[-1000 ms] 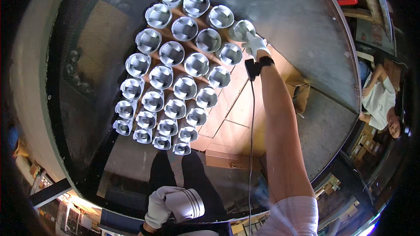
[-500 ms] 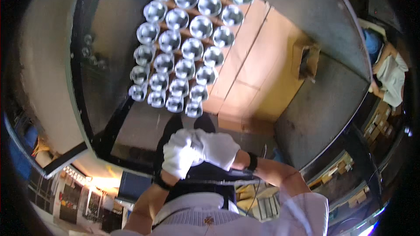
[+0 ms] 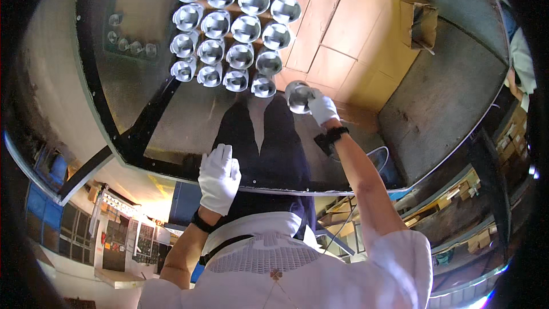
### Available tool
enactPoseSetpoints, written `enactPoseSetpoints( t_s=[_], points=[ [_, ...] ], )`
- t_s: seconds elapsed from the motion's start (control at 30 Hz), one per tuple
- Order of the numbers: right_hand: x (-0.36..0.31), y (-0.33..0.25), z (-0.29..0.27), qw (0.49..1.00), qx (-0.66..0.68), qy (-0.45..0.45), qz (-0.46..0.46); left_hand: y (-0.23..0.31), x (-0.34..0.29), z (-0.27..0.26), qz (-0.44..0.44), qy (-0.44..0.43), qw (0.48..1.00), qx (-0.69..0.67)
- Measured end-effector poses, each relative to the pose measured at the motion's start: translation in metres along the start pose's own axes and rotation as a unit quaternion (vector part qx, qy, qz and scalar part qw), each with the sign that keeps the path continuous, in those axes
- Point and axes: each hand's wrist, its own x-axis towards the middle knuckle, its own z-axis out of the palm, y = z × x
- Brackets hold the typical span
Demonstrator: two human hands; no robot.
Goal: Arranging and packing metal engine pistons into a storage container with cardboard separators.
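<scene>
My right hand [image 3: 323, 108], in a white glove, grips the side of a shiny metal piston [image 3: 297, 96]. The piston is just right of the nearest row of similar pistons [image 3: 263, 84], at the front edge of the cardboard. My left hand [image 3: 219, 180], also gloved in white, is near the table's front rim with its fingers stretched out and nothing in it. Several rows of pistons stand side by side, their round faces up, on the left part of the cardboard [image 3: 357, 28]. The fingertips behind the held piston are partly hidden.
A small open cardboard box [image 3: 420, 25] sits at the cardboard's right edge. The dark worktop [image 3: 446, 80] has a raised rim in front. A clear panel on the left mirrors some pistons. Another person [image 3: 520, 63] is at the far right, near shelves of boxes.
My hands were together in front of my body. The right has reached forward to the row's end with a piston, and the left has drawn apart. The whole view has shifted.
</scene>
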Motion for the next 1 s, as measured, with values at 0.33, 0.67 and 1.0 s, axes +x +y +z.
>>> enactPoseSetpoints(
  t_s=[0.33,0.67,1.0],
  points=[
    [0.067,0.035,0.094,0.996,0.041,0.008,0.082,0.003,0.006,0.009,0.034,0.073,0.995,-0.057],
    [0.079,0.025,0.103,0.995,0.034,0.036,0.089,0.003,0.008,0.007,0.024,0.042,0.998,-0.031],
    [0.096,0.081,0.162,0.948,-0.315,-0.012,-0.041,0.006,0.014,0.010,0.019,0.015,0.999,-0.038]
  ],
)
